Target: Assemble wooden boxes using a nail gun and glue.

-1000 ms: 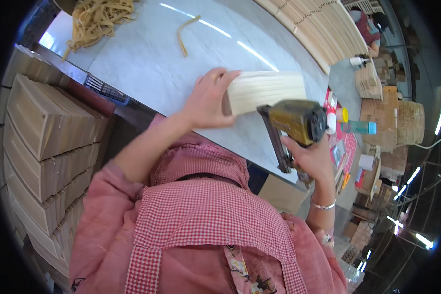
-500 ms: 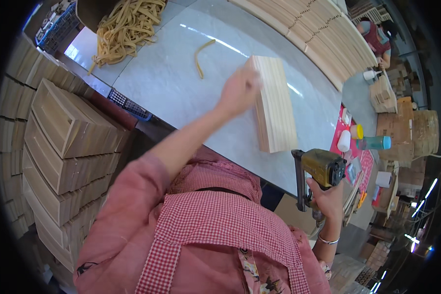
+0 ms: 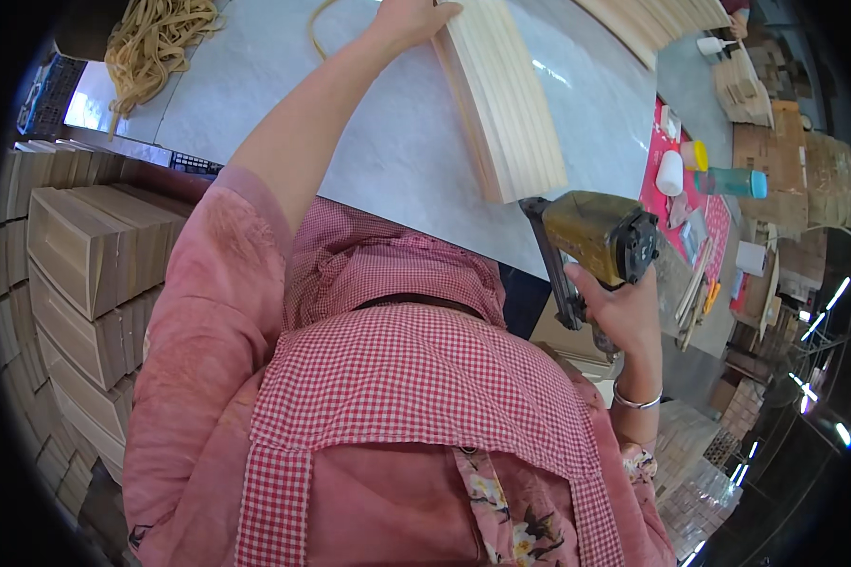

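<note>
Lying aslant: long, pale, straight-grained wooden block (image 3: 506,99), set on the grey-white marbled worktop (image 3: 378,142); far end at the left hand (image 3: 407,21), near end just beside the nose of the olive-gold and black nail gun (image 3: 591,236).
Left hand: bare, thumb laid on the block's upper face at the far end; fingers partly cut off by the view's upper edge, so cannot tell whether pinching.
Right hand: wrapped around the nail gun's grip, with a thin silver bracelet (image 3: 636,404) at the wrist.
Tan strips: heaped in a tangled, flat-stranded pile (image 3: 151,52) at the worktop's far left; one loose, curved tan strip (image 3: 313,28) near the left forearm.
Bottles: white plastic bottle (image 3: 669,174), yellow-capped container (image 3: 695,155) and translucent teal bottle (image 3: 733,182), grouped right of the worktop by a red patterned cloth (image 3: 718,231).
Stacks: shallow pale wooden trays (image 3: 66,246) piled at left; pale wooden boards (image 3: 643,24) at upper right.
Clothing: red-and-white gingham apron (image 3: 425,378) over pink sleeves (image 3: 208,331).
</note>
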{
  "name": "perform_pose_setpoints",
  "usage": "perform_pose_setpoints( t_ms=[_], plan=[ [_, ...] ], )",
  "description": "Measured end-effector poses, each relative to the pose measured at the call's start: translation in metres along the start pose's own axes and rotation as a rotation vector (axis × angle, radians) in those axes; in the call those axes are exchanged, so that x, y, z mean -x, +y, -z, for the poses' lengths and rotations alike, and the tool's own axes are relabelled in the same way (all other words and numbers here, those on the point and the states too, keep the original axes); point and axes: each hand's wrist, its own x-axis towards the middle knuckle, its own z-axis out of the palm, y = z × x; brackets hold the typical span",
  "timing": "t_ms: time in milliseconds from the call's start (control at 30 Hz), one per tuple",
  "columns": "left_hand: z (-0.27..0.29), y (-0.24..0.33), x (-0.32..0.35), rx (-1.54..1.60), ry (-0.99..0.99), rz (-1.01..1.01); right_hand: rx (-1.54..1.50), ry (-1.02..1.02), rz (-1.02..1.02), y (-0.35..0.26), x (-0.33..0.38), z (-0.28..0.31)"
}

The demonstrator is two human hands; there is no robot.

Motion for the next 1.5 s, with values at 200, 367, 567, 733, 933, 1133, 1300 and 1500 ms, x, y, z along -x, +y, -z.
perform_pose_setpoints(
  t_ms=[200,367,567,733,933,1133,1300,1500],
  plan=[
    [-0.002,-0.015,-0.008,0.030,0.062,-0.029,-0.024,0.024,0.071,0.003,-0.004,-0.006],
    [-0.008,-0.019,-0.013,0.065,0.111,-0.063,-0.049,0.021,0.060,-0.001,-0.005,-0.005],
    [-0.005,-0.025,-0.016,0.098,0.188,-0.095,-0.027,-0.031,0.082,-0.007,-0.009,0.000],
    [-0.006,-0.026,-0.013,0.100,0.224,-0.098,0.018,-0.031,0.071,-0.011,-0.010,0.002],
    [-0.002,-0.023,-0.009,0.055,0.214,-0.056,-0.036,-0.012,0.086,-0.006,-0.014,0.013],
    [-0.001,-0.023,-0.009,0.067,0.193,-0.034,0.005,-0.004,0.116,-0.008,-0.023,0.019],
    [-0.001,-0.025,-0.009,0.067,0.202,-0.042,0.011,-0.061,-0.069,-0.023,-0.026,0.021],
    [0.002,-0.018,-0.004,0.105,0.216,-0.041,-0.048,-0.071,-0.101,-0.014,-0.027,0.020]
  ],
)
